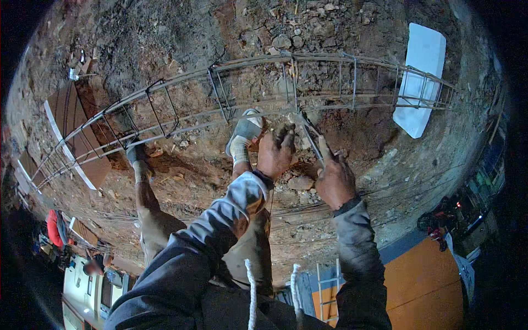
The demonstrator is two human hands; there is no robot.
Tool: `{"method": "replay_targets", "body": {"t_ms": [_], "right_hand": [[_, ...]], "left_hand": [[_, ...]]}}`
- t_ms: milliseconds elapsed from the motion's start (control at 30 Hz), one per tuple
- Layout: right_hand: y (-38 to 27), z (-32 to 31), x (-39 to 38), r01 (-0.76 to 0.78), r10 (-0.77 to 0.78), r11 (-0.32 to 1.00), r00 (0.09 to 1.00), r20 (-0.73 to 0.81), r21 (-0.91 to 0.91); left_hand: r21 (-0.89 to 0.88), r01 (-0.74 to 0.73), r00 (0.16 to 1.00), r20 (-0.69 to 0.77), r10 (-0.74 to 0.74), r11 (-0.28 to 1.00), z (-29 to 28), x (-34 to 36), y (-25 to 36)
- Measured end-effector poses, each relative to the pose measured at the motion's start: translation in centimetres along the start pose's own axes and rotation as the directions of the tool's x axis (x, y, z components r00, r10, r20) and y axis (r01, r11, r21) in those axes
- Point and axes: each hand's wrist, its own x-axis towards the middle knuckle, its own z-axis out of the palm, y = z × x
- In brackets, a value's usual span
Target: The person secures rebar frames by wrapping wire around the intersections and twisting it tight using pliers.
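A long rebar cage (225,113) of thin bars and square stirrups crosses the ground in front of me. My right hand (335,181) is closed around the handles of dark metal pincers (312,137), index finger stretched along them. The pincers' head is at the cage's near bar, by a stirrup (294,82). Left of the pincers, my left hand (275,154) is closed with its fingers curled just below that bar. What it holds, if anything, is hidden. My shoe (247,129) stands close to the left hand, partly under the near bar.
A brown board (82,137) lies under the cage's left part, a white panel (421,80) under its right end. Stones (300,183) and rough soil surround them. Behind me are a ladder (328,291), an orange surface (423,280) and another person (96,264) at lower left.
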Motion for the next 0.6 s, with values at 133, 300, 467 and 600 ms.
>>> {"method": "replay_targets", "body": {"t_ms": [133, 300, 467, 600], "right_hand": [[-1.6, 0.5, 0.3, -0.142, 0.143, 0.990, 0.973, 0.178, -0.019], [1.1, 4.2, 0.3, -0.391, 0.138, 0.583, 0.911, 0.388, 0.712], [3.8, 10.5, 0.2, -0.576, -0.373, -0.305, 0.805, 0.462, 0.758], [4.6, 12.0, 0.7, -0.484, -0.378, -0.333, 0.855, 0.356, 0.809]], "left_hand": [[0.027, 0.021, 0.997, 0.075, -0.023, 0.999, -0.4, 0.4, -1.1], [-0.056, 0.152, 0.979, 0.148, -0.143, 0.987, -0.4, -0.1, -2.2], [-0.444, 0.026, 0.992, 0.122, 0.032, 0.896, 1.8, 1.0, -5.6], [-0.525, 0.560, 0.752, 0.647, -0.127, 0.641, 3.1, 3.3, -6.4]]}}
